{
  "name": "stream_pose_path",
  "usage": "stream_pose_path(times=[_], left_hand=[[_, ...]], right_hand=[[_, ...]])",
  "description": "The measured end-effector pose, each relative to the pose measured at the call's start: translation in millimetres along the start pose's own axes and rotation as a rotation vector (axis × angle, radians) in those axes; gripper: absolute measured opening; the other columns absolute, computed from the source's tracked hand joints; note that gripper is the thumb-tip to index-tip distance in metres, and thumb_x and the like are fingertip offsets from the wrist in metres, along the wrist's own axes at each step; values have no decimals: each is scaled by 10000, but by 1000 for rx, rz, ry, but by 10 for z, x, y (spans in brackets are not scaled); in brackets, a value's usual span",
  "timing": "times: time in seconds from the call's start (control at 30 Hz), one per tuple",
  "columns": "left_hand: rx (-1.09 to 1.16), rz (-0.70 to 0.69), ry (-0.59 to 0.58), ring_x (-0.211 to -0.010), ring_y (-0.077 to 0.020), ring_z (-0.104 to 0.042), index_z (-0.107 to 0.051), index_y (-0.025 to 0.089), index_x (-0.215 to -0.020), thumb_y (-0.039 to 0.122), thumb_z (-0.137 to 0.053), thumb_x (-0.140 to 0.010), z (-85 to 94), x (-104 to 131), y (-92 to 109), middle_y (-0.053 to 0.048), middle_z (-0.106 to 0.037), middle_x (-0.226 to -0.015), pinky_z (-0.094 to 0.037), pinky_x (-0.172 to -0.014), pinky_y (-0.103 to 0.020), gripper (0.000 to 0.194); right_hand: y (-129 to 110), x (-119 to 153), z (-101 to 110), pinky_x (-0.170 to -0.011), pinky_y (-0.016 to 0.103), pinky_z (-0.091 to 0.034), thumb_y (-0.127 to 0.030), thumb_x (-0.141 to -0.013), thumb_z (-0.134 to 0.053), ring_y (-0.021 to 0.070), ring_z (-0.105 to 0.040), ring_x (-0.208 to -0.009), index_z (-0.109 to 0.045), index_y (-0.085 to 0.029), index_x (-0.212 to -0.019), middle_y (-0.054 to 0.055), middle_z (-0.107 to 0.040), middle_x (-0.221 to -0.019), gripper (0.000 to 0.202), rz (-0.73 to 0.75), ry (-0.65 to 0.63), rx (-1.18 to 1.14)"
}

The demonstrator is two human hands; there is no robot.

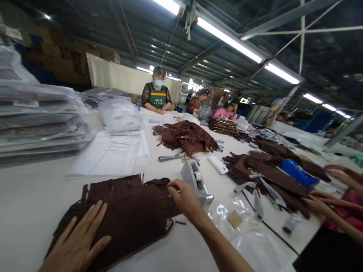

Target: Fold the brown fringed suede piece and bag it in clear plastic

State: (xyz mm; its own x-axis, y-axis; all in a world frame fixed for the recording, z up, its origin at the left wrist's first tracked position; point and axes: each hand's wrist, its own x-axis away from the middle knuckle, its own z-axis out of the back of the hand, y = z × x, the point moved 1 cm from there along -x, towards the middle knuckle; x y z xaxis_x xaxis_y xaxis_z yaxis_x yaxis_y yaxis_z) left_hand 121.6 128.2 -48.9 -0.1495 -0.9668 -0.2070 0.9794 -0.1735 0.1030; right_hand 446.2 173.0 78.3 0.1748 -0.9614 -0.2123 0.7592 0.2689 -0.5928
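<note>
A dark brown fringed garment lies flat on the white table in front of me. My left hand rests flat on its near left part, fingers spread. My right hand hovers at the garment's right edge, fingers bent, pinching at the fringe beside a grey tape dispenser. Whether it holds anything is hard to tell.
Stacks of bagged goods stand at left, white paper sheets behind the garment. More brown garments and scissors lie mid-table. Another person's hands work at right. A masked person in a green apron sits at the far end.
</note>
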Motion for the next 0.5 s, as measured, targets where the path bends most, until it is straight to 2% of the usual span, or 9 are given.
stream_pose_path(times=[0.07,0.1,0.17,0.23,0.3,0.33,0.4,0.5], left_hand=[[-36,4,-87,-1389,-311,-353,-444,135,-1420,584,-369,-807,97,-45,100,-93,-331,-1514,-249,-1140,-567,764],[-51,9,-83,-1392,-312,-347,-442,135,-1421,584,-370,-808,177,-81,152,-95,-324,-1516,-260,-1132,-573,763],[-76,-9,7,-1399,-328,-331,-442,133,-1420,581,-403,-807,396,-198,301,-114,-315,-1524,-253,-1128,-588,761],[-84,-66,107,-1392,-338,-343,-470,134,-1401,544,-458,-819,637,-394,553,-136,-359,-1512,-242,-1133,-580,711],[-56,-167,92,-1345,-293,-426,-539,167,-1344,424,-473,-863,807,-672,908,-121,-490,-1440,-282,-1135,-506,549],[-36,-238,47,-1339,-263,-435,-546,193,-1335,356,-475,-879,847,-833,1108,-100,-503,-1435,-307,-1129,-457,489],[-21,-326,-49,-1342,-237,-432,-530,209,-1346,217,-515,-841,841,-1161,1503,-84,-498,-1443,-328,-1120,-408,505],[-32,-393,-70,-1298,-244,-490,-552,199,-1322,102,-527,-776,673,-1570,1950,-98,-550,-1393,-402,-1067,-389,555]], right_hand=[[224,-24,116,-818,238,-459,-176,-914,-513,166,-655,-911,-691,-173,-973,41,-723,-950,187,-54,11,48],[302,-38,124,-838,254,-456,-176,-908,-524,184,-654,-936,-690,-162,-989,59,-723,-970,185,-76,10,74],[404,-59,64,-888,287,-445,-166,-890,-556,220,-648,-998,-683,-136,-1035,106,-713,-1030,194,-121,3,129],[456,-68,-44,-910,319,-443,-178,-877,-591,255,-641,-1040,-670,-103,-1066,160,-696,-1070,218,-168,-10,184],[471,-63,-136,-897,341,-459,-217,-866,-631,280,-644,-1047,-664,-89,-1062,189,-689,-1064,236,-208,-26,235],[466,-56,-165,-885,350,-471,-238,-860,-648,289,-649,-1041,-664,-89,-1054,193,-690,-1053,245,-226,-32,260],[437,-33,-192,-860,369,-496,-262,-856,-660,301,-662,-1022,-661,-94,-1057,193,-692,-1044,262,-262,-31,311],[396,-13,-250,-801,405,-544,-282,-828,-694,321,-689,-959,-675,-119,-1047,179,-705,-1026,273,-344,-7,374]])
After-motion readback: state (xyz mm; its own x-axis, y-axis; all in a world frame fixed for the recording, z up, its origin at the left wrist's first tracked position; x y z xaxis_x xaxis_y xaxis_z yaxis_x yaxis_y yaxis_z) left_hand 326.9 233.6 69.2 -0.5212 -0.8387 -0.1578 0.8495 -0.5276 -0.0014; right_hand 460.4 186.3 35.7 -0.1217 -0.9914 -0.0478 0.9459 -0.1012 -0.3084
